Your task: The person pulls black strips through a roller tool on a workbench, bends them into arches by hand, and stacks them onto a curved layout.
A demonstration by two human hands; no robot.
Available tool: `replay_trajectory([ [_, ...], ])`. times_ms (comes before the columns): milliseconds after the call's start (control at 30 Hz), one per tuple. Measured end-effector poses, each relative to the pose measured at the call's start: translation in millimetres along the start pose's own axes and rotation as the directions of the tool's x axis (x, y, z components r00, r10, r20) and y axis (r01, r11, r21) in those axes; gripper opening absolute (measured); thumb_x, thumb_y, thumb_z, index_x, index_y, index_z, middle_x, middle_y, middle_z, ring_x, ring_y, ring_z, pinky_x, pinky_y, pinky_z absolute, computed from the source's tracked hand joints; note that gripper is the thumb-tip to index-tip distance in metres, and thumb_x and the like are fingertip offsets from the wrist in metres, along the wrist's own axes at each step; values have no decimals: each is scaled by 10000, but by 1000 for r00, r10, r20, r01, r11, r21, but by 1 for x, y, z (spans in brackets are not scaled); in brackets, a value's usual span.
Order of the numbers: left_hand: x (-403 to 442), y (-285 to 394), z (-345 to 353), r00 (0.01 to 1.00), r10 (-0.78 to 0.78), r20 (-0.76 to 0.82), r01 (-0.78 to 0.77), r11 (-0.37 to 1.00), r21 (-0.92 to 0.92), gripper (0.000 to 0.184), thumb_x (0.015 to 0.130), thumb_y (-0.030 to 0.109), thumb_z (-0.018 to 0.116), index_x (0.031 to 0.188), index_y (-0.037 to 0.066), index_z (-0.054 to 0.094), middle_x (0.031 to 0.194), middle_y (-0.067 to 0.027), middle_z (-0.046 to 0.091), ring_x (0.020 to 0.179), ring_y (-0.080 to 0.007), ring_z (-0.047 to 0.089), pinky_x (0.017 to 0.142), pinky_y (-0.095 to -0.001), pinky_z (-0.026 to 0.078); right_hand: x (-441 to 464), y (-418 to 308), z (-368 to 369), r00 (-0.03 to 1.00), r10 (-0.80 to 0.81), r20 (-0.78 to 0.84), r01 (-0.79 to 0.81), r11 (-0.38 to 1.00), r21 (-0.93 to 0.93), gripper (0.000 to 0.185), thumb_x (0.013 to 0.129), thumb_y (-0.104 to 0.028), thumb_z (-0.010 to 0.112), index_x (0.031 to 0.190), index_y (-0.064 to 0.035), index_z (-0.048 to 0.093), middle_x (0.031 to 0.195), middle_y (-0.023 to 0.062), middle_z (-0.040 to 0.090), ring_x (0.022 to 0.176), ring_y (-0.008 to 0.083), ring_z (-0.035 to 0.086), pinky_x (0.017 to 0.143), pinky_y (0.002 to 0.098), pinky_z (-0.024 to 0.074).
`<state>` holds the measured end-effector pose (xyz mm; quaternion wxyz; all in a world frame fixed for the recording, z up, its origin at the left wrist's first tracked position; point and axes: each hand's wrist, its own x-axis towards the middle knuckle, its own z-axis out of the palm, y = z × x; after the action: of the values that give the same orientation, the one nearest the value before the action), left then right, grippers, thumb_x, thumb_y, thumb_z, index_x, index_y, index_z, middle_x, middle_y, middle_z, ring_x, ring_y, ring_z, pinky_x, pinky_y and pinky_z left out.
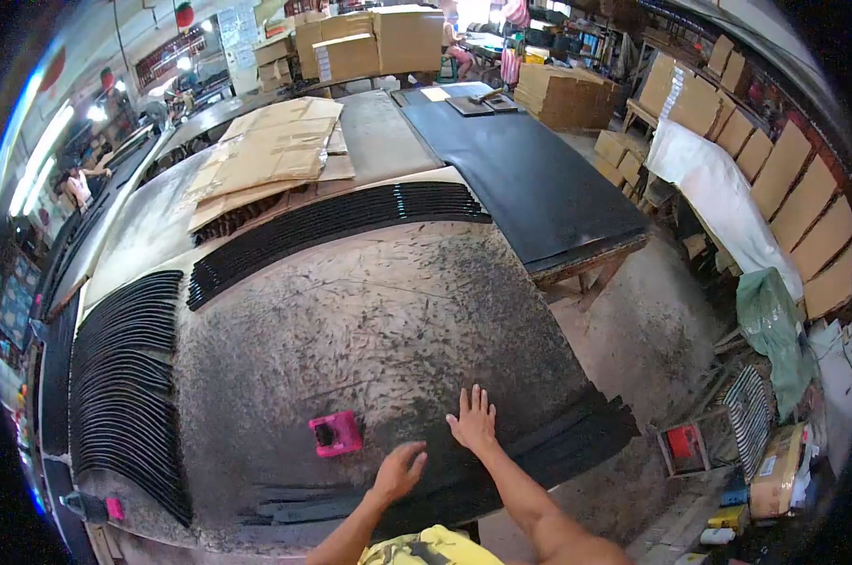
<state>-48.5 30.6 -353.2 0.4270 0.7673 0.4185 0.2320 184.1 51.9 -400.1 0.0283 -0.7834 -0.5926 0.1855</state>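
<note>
My right hand (474,421) lies flat with its fingers spread on the stained work table (398,311), just beyond a dark band of black sheet material (539,471) along the near edge. My left hand (400,471) is close by on the left, fingers loosely curved with a gap at the thumb; nothing shows in it. Slightly farther out and left of it stands a pink container (347,431) with something black in it. Neither hand touches this container.
Black strips (129,377) lie in a row on the left, and more black strips (341,226) run along the back. Beyond are flattened cardboard (271,146) and a table with a black sheet (530,179). A red-seated stool (682,447) stands right. Other people are in the background.
</note>
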Motion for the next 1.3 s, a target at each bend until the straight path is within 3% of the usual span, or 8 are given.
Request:
replay_trajectory([
  [167, -102, -23, -20, 980, 198, -19, -191, 966, 176, 324, 895, 152, 668, 1187, 13, 649, 1251, -189, 633, 1159, -382, 606, 972, -471, 490, -86, -24, 36, 946, -320, 47, 278, 880, 384, 478, 947, -360, 638, 1317, -61, 592, 1424, 174, 549, 1387, 330, 445, 1135, 604, 295],
  [300, -148, -59, -53, 978, 204, -35, -182, 930, 320, 378, 887, 178, 672, 1224, 13, 626, 1255, -178, 627, 1205, -354, 574, 992, -478, 458, -152, -84, 31, 918, -347, 191, 345, 938, 47, 417, 960, -345, 621, 1313, -124, 609, 1450, 97, 538, 1402, 308, 429, 1136, 594, 298],
  [400, -166, -79, -70, 989, 148, -22, -132, 930, 344, 427, 909, 235, 659, 1266, 11, 596, 1266, -171, 619, 1214, -339, 564, 986, -467, 452, -162, -93, 40, 952, -295, 78, 286, 952, 109, 416, 961, -338, 618, 1315, -119, 608, 1470, 97, 518, 1417, 303, 407, 1142, 593, 287],
  [633, -171, -108, -68, 978, 209, -23, -190, 922, 336, 436, 922, 270, 667, 1291, 55, 584, 1287, -155, 617, 1178, -327, 588, 980, -445, 460, -156, -99, 36, 918, -352, 184, 350, 936, 48, 475, 833, -186, 740, 1294, -139, 635, 1332, 63, 615, 1264, 301, 540, 1062, 494, 393],
  [833, -170, -45, -97, 960, 257, -116, -190, 893, 409, 363, 909, 277, 705, 1215, 101, 621, 1141, -127, 688, 1048, -336, 654, 878, -449, 495, -154, -90, 7, 781, -622, -63, 620, 783, -51, 501, 796, -162, 731, 1285, -118, 631, 1147, 99, 576, 1080, 294, 602, 924, 442, 463],
  [1000, -164, -10, -161, 980, -200, -7, 190, 921, 341, 440, 868, 483, 732, 964, 54, 704, 839, -166, 715, 784, -365, 696, 684, -446, 533, -138, -73, -61, 739, -673, -14, 672, 739, -43, 547, 744, -235, 759, 1267, -131, 638, 1080, 122, 554, 1014, 303, 604, 860, 448, 488],
  [1133, -177, -27, -195, 891, -439, 113, 424, 896, 134, 512, 929, 459, 702, 753, -13, 607, 613, -13, 507, 609, -132, 462, 561, -359, 420, -99, -22, -97, 703, -697, -140, 687, 717, -122, 437, 688, -127, 741, 1122, -171, 708, 971, 112, 584, 951, 322, 621, 754, 452, 529],
  [1300, -154, -1, -189, 966, -224, 131, 240, 964, -118, 455, 1020, 387, 595, 763, 15, 542, 705, 45, 450, 696, -79, 429, 603, -300, 395, -81, 4, -139, 697, -666, -265, 652, 743, -152, 412, 686, -8, 693, 1071, -150, 726, 1028, 99, 600, 978, 328, 611, 829, 445, 504],
])
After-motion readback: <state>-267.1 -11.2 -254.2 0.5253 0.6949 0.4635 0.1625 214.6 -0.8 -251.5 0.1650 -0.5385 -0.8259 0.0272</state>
